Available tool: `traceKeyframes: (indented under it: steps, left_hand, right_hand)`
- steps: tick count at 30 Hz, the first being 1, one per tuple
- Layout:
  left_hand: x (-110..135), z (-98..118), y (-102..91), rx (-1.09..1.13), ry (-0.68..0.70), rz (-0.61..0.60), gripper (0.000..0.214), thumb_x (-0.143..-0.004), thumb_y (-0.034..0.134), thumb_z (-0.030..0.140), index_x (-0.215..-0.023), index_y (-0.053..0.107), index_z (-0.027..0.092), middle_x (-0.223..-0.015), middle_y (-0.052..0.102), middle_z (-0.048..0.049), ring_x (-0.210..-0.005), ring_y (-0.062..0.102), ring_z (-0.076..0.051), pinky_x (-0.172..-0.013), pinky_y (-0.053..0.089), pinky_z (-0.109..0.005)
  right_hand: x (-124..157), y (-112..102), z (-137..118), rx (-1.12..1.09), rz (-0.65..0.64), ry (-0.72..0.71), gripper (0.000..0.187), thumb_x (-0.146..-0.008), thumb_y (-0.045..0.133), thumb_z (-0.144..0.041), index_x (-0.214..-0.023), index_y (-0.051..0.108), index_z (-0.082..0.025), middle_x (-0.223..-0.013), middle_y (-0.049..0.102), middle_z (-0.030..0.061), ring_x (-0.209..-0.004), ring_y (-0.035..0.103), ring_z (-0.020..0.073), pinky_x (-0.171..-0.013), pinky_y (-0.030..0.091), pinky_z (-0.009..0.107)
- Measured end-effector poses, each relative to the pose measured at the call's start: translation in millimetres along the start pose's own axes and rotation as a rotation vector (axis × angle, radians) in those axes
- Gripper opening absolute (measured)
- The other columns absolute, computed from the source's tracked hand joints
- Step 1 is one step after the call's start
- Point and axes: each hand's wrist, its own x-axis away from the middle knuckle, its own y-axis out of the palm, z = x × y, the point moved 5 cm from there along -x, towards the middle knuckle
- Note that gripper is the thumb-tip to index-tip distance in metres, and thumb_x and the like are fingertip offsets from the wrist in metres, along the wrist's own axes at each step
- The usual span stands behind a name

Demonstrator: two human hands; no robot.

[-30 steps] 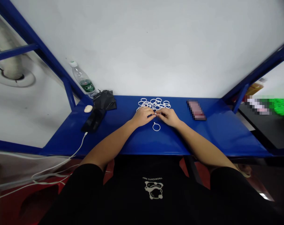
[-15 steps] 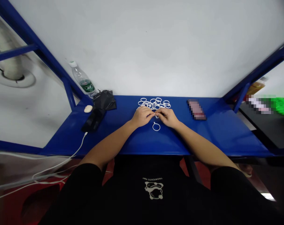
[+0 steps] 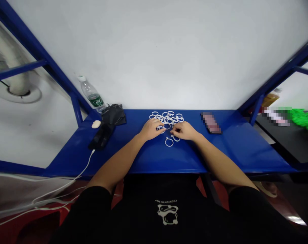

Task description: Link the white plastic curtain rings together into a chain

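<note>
Loose ring [image 3: 169, 146]: white, flat, on the near side of the heap; probably light, stiff and smooth, apt to slide.
Handhold: the small nub [image 3: 166, 138] or outer rim, best pinched gently; the thin band could snap if bent.
Second ring [image 3: 177, 141]: nearer the heap, partly beneath the right hand [image 3: 183, 130], whose fingers curl; its grip is unclear.
Left hand [image 3: 151, 129]: at the heap's near-left edge, over rings; grip likewise indiscernible.
Heap [image 3: 170, 121]: overlapping rings, likely to snag.
Blue desk [image 3: 156, 159]: beneath the heap.
</note>
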Motion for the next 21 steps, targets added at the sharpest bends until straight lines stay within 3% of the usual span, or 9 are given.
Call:
traceKeyframes:
  steps: [5, 8, 12, 16, 21]
  left_hand:
    - [3, -6, 11.4, -0.015, -0.129, -0.213, 0.019, -0.094, 0.08, 0.03, -0.112, 0.079, 0.024, -0.117, 0.077, -0.0063, -0.113, 0.07, -0.027, -0.103, 0.055, -0.047]
    - [5, -8, 15.7, -0.035, -0.202, -0.254, 0.024, -0.098, 0.072, 0.026, -0.123, 0.076, 0.025, -0.125, 0.075, -0.0069, -0.121, 0.067, -0.027, -0.11, 0.051, -0.047]
    - [7, -15, 15.7, -0.067, -0.272, -0.227, 0.026, -0.1, 0.068, 0.023, -0.125, 0.075, 0.025, -0.129, 0.073, -0.0077, -0.126, 0.064, -0.028, -0.111, 0.05, -0.05]
    - [6, -19, 12.6, -0.073, -0.295, -0.179, 0.025, -0.098, 0.071, 0.023, -0.122, 0.076, 0.024, -0.129, 0.073, -0.0085, -0.127, 0.064, -0.029, -0.111, 0.05, -0.05]
    - [5, -15, 10.3, -0.05, -0.275, -0.133, 0.024, -0.096, 0.074, 0.028, -0.119, 0.077, 0.024, -0.123, 0.076, -0.008, -0.122, 0.067, -0.029, -0.11, 0.051, -0.05]
  right_hand:
    - [-2, -10, 17, 0.183, 0.011, 0.175, 0.024, -0.099, 0.065, -0.039, -0.092, 0.079, -0.021, -0.086, 0.08, 0.0045, -0.073, 0.068, 0.0177, -0.066, 0.04, 0.028]
    - [0, -19, 27, 0.239, -0.015, 0.277, 0.022, -0.099, 0.062, -0.035, -0.1, 0.08, -0.022, -0.094, 0.082, 0.005, -0.08, 0.07, 0.0186, -0.069, 0.041, 0.027]
    - [7, -33, 39, 0.258, -0.058, 0.382, 0.018, -0.096, 0.065, -0.029, -0.104, 0.081, -0.025, -0.1, 0.082, 0.0045, -0.086, 0.072, 0.021, -0.071, 0.044, 0.029]
    - [14, -45, 47, 0.254, -0.122, 0.462, 0.016, -0.095, 0.068, -0.033, -0.092, 0.082, -0.024, -0.094, 0.082, 0.0057, -0.081, 0.072, 0.0213, -0.07, 0.045, 0.031]
    - [15, -38, 49, 0.236, -0.256, 0.492, 0.022, -0.092, 0.076, -0.044, -0.086, 0.081, -0.024, -0.088, 0.08, 0.0055, -0.075, 0.07, 0.0202, -0.066, 0.044, 0.03]
